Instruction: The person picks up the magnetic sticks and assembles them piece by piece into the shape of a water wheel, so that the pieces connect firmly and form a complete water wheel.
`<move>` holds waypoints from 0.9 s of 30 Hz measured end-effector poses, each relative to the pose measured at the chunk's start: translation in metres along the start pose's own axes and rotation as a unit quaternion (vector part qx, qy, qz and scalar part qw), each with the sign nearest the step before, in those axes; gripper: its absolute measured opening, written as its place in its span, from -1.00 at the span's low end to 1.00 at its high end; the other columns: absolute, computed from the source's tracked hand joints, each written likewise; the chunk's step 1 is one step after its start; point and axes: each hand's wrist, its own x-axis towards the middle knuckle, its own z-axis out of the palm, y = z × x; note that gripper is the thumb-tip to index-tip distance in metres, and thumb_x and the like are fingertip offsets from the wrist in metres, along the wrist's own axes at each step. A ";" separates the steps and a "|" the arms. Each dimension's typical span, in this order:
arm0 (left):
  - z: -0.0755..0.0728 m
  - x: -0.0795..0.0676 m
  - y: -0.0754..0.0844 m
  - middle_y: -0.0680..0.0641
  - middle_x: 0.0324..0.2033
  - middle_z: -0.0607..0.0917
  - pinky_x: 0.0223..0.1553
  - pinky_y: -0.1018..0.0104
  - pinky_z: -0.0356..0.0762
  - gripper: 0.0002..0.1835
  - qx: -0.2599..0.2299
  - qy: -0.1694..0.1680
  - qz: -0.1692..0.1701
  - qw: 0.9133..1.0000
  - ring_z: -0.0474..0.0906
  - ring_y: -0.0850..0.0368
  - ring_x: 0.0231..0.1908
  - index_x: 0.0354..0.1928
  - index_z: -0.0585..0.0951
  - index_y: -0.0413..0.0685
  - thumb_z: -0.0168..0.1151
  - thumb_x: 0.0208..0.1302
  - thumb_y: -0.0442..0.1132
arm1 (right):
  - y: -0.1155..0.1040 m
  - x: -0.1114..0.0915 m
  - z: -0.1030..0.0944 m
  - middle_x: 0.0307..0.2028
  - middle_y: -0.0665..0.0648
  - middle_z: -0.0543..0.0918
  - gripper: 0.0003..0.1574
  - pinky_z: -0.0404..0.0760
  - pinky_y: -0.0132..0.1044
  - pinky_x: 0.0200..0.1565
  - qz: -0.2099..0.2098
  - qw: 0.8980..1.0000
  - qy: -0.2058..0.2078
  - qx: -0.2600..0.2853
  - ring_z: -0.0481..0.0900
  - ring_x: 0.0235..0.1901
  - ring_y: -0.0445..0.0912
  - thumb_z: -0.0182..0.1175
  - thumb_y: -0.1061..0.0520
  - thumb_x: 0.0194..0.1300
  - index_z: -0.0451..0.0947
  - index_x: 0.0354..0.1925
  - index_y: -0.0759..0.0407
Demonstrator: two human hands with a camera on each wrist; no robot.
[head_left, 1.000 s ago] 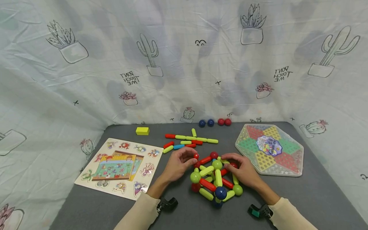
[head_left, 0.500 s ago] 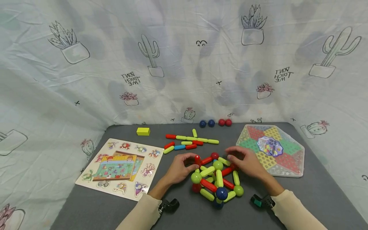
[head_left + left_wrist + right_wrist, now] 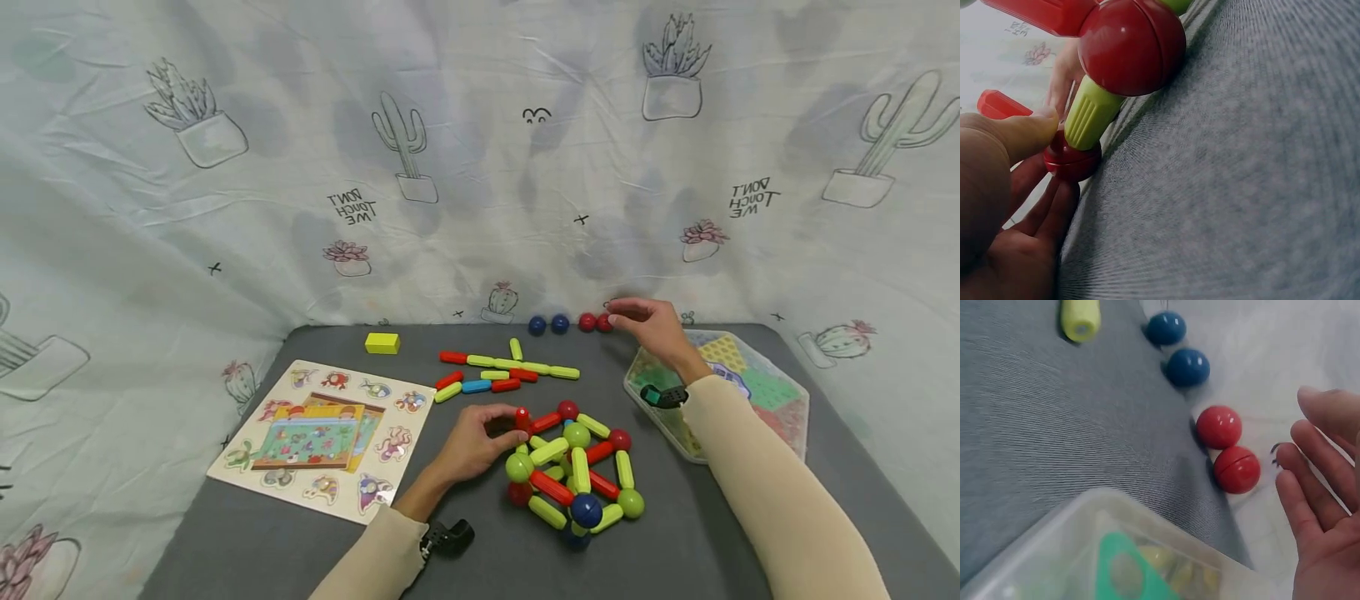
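Note:
A framework of yellow-green and red rods joined by red, green and blue balls stands on the grey table. My left hand is at its back left corner, thumb and fingers around a small red ball. A red rod stands upright at that corner. In the left wrist view, a larger red ball joins the small one through a yellow-green rod. My right hand reaches to the back edge with fingers spread loosely, apart from two loose red balls there.
Two blue balls sit left of the red pair. Loose rods lie behind the framework, and a yellow block is at the back left. A puzzle board lies left; a hexagonal star-patterned box lies under my right forearm.
My right hand has let go of the framework's right side and moved back to the loose red balls. The left hand stays at its corner, and the red rod now shows upright.

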 end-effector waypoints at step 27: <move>0.001 0.000 0.002 0.03 0.00 0.89 0.14 0.33 0.67 -0.67 0.000 0.019 -0.021 1.000 0.77 0.12 0.05 0.15 0.84 -0.05 0.56 0.39 -0.17 | -0.053 -0.043 0.052 0.12 0.23 0.82 -0.57 0.78 -0.12 0.11 -0.066 0.995 -0.064 0.028 0.82 0.06 0.06 0.38 0.03 0.57 0.73 0.26 0.20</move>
